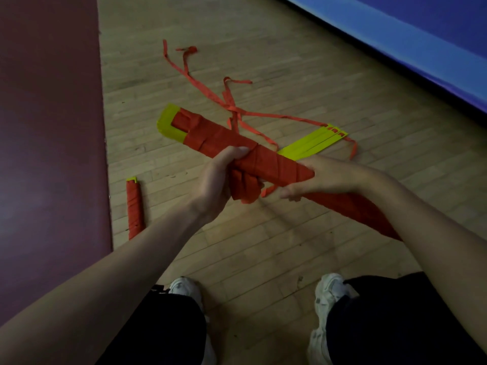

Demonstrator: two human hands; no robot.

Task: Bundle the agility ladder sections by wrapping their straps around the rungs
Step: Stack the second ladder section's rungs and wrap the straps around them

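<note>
Gym floor, mid-wrap. Bundle held above floor at centre, running 10 to 4 o'clock. Left hand fingers curl round its middle, pinning strap turns, likely against slackening. Strap tail bunches beneath. Right hand fingers closed round bundle toward 4 o'clock, steadying it. Rung ends bare at 10 o'clock. Done bundle lies on floor at 8 o'clock beside mat. Unwrapped section, straps sprawled, waits at 1 o'clock.
</note>
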